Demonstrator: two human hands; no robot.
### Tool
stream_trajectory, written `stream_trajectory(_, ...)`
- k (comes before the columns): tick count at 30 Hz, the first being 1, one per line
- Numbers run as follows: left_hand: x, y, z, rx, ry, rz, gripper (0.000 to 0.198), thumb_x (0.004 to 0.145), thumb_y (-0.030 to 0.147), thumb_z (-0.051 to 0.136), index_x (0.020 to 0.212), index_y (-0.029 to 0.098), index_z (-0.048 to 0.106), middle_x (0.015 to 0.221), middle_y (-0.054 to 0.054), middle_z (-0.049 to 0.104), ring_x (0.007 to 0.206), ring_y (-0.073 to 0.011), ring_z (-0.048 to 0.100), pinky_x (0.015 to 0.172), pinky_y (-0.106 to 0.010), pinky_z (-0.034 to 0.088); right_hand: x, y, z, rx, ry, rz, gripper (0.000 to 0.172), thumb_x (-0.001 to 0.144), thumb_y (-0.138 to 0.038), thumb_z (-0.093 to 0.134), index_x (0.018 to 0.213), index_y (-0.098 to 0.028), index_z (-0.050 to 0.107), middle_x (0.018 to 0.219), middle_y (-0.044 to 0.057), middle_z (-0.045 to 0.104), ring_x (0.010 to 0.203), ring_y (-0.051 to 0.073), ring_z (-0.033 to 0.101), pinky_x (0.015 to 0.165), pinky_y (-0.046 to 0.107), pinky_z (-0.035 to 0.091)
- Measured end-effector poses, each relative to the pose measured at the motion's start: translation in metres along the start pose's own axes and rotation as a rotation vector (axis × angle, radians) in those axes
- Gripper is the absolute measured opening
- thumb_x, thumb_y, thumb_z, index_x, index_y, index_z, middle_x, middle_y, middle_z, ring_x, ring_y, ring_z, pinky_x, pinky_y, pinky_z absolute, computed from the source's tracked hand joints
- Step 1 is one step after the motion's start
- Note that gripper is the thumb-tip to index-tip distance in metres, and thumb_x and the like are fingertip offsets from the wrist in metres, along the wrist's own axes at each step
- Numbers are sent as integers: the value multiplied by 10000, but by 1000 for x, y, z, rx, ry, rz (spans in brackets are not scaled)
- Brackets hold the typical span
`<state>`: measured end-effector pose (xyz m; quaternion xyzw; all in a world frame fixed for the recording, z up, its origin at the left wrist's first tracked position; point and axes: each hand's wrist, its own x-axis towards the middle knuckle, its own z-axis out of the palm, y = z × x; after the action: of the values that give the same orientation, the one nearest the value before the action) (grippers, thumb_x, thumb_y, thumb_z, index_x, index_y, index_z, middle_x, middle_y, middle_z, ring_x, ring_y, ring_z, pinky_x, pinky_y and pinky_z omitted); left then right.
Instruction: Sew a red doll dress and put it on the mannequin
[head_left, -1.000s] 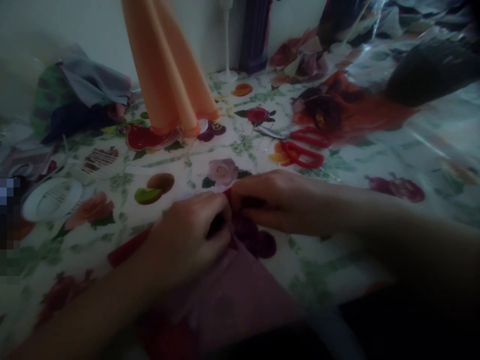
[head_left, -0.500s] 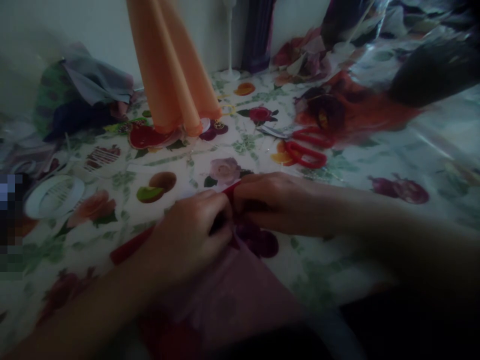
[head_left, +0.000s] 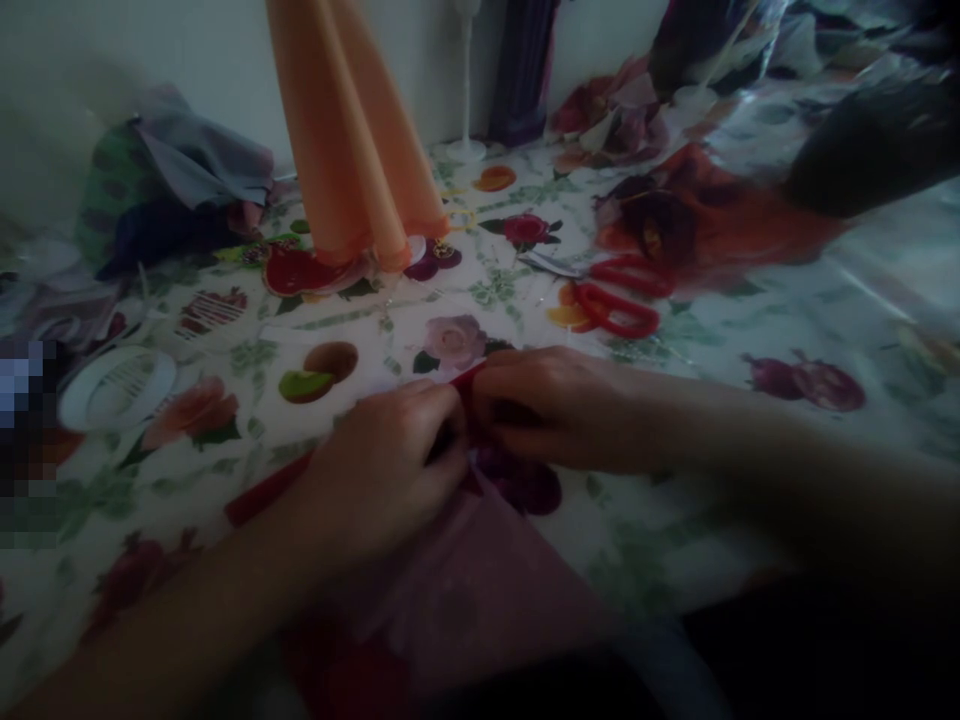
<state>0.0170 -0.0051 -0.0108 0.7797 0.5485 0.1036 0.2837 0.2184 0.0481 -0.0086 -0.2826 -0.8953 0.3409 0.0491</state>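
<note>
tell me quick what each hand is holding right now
Left hand: closed, pinching the thin red fabric strip.
Right hand: closed, pinching the same strip's far end.

You shifted your view slightly, so the scissors [head_left: 616, 300] drifted toward 3 o'clock, and a little more of the red strip [head_left: 471, 377] poked out toward 1 o'clock between your pinching left hand [head_left: 382, 475] and right hand [head_left: 555, 405].

no writing can be read — too dim, blurred.
</note>
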Motion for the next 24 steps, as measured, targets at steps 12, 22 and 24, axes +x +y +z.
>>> stream_trajectory(12,1,1,-1,-1,-10,-19,114,824,226,532,712,222,554,807,-21,650,729,-204,581,640,-338,416,1,0,3,14,39,42,54,880,-195,614,914,-171,647,908,32,649,802,156,585,696,274,418)
stream_trajectory(22,2,-3,-4,-66,-28,-24,121,838,205,560,717,215,564,741,9,662,666,-161,579,579,-283,366,-2,0,-9,50,-7,109,75,921,-195,573,925,-199,648,880,7,682,748,137,600,649,252,397)
stream_trajectory(24,2,-3,-5,-75,-25,-13,125,839,198,559,715,213,556,733,9,655,662,-158,571,576,-279,359,-2,-1,-9,53,-7,118,59,911,-206,597,929,-197,652,881,12,686,749,138,600,646,254,395)
